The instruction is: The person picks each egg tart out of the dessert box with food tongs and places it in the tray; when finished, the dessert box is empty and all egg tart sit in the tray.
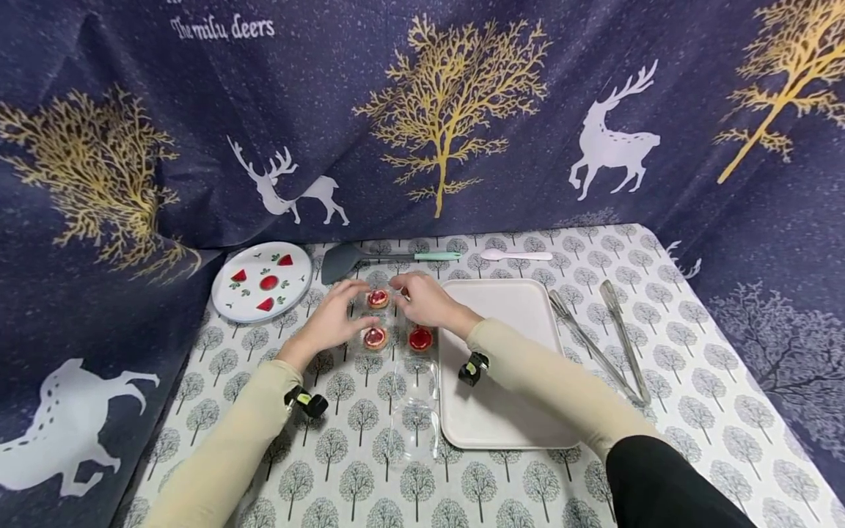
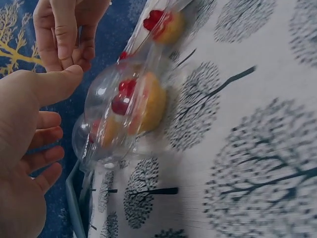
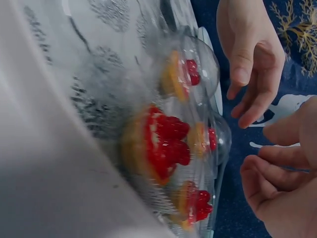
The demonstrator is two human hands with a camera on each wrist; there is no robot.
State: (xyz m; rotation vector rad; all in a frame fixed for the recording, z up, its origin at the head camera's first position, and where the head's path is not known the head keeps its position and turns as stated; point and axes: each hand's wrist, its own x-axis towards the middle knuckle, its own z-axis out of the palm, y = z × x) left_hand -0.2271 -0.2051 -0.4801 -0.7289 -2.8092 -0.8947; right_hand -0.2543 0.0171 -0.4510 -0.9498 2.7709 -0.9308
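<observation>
Backdrop: navy cloth (image 1: 436,242) hangs behind the table, printed with golden trees and white deer.
Tablecloth: pale fabric (image 1: 356,484) covers the table in rows of grey trees.
Tray: a smooth, off-white rectangle (image 1: 508,411) with rounded corners, beneath the person's right forearm.
Tongs: slender, shiny metal arms (image 1: 623,341) spread in a V, right of the tray.
Plate: round, white and glossy (image 1: 224,297), with red-and-green fruit motifs.
Spatula: a broad dark blade (image 1: 339,262) with a mint-green handle end.
Left hand: fingers apart and gently bent, thumb stretched out (image 1: 333,315); I see it holding nothing, just beside the clear domes, a strip of blue showing between.
Right hand: fingers loosely curved, thumb reaching forward (image 1: 425,299); nothing lies in its grasp either, and it hovers over the far tarts.
Container: thin, see-through plastic with rounded, shiny domes (image 2: 101,91), sitting on the cloth left of the tray, between and below the hands.
Loose-looking plastic: more clear domed shapes (image 1: 414,433) nearer the person; I cannot tell whether they join the container.
Tarts: four golden, round shells (image 1: 420,339) topped with glossy red fruit, all in the container.
</observation>
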